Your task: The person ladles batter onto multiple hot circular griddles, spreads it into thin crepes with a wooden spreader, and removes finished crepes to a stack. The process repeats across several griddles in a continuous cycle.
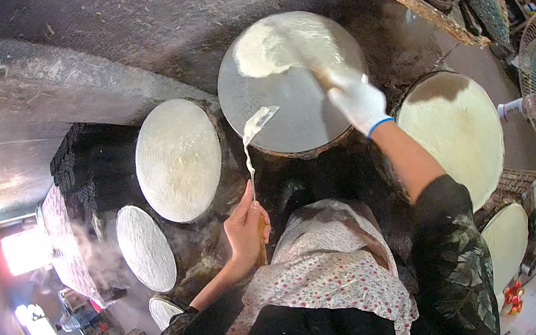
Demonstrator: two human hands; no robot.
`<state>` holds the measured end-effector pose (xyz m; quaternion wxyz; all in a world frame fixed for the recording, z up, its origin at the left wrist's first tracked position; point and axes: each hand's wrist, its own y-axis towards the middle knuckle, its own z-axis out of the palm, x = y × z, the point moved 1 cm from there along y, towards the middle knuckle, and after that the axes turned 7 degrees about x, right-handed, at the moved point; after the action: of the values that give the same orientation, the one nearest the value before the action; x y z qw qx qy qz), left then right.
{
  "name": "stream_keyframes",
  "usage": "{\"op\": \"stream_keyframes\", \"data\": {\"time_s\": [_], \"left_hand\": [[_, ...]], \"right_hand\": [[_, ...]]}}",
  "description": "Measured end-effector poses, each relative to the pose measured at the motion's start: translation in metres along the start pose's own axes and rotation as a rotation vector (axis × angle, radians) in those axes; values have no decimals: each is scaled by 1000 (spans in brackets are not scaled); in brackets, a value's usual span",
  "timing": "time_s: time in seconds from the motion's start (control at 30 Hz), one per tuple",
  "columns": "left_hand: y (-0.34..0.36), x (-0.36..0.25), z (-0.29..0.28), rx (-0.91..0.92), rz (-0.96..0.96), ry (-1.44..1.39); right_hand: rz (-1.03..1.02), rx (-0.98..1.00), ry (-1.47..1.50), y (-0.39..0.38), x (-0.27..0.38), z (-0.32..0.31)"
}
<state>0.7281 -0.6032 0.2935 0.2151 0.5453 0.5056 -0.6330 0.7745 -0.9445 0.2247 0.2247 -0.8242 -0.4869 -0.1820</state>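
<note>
Floral apron (333, 286) sits nearest, below both hands. Gloved right hand (360, 103) is closed around a spreader (323, 76) (its far end blurred), apparently spreading batter (262, 51) over the griddle (294, 115) beneath; the bare grey part seems to call for another sweep. Lower left of it, the bare left hand (247, 226) grips a batter-coated spatula (258, 124). Outward of each hand lie pale round sheets (178, 160), likely batter too.

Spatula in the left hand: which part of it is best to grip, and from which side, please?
The spatula is probably best gripped by its wooden handle, from the person's side, as the left hand does. It points away toward the round griddle, and pale batter coats its blade, so gripping there would likely be slippery.
</note>
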Motion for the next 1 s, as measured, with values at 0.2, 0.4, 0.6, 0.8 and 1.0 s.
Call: {"op": "stream_keyframes", "data": {"time_s": [0.2, 0.4, 0.6, 0.8, 1.0], "left_hand": [[-6, 2, 10, -39, 4, 28], [-8, 5, 17, -64, -6, 22], [-12, 6, 19, -91, -45, 6], [-10, 13, 17, -112, -40, -4], [-12, 21, 16, -127, -33, -6]], "right_hand": [[-252, 203, 238, 16, -15, 24], [-226, 182, 277, 20, -16, 15], [-142, 447, 456, 21, -10, 6], [-231, 259, 297, 34, -9, 9], [-207, 443, 314, 27, -9, 16]]}}
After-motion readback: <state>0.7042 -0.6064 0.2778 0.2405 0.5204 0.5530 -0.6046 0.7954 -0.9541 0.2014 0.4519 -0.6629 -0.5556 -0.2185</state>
